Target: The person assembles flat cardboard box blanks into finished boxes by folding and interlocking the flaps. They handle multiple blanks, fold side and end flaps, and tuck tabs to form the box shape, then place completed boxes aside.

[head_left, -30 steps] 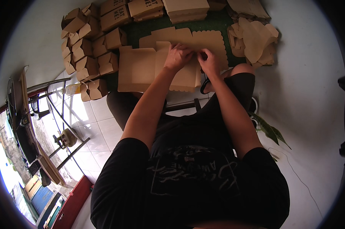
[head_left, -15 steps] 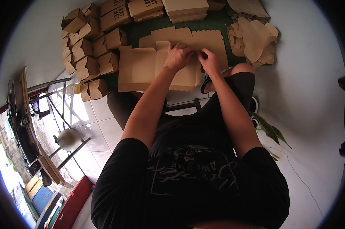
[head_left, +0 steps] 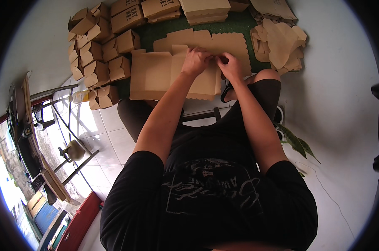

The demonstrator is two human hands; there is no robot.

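A partly folded brown cardboard box blank [head_left: 151, 77] lies in front of my knees, with some flaps raised. My left hand [head_left: 195, 62] rests over its right half, fingers bent and pressed together at the far right corner. Close beside it, my right hand [head_left: 230, 67] pinches at the same corner with thumb and forefinger. The fingertips of both hands nearly meet there, and the small part between them is hard to see. Behind and to the right lies another flat blank with a scalloped edge [head_left: 235, 46], partly covered by the first one and my hands.
Several small folded cardboard boxes [head_left: 96, 74] stand at the left on a green mat [head_left: 158, 30]. Larger boxes [head_left: 206, 7] are stacked at the far side. Loose brown cardboard pieces [head_left: 281, 39] pile up at the right. A bottle [head_left: 79, 97] is near the left boxes.
Both hands stay at the same corner of the blank. Their fingers have shifted only slightly, the left fingers curling a little more. The boxes have not moved.
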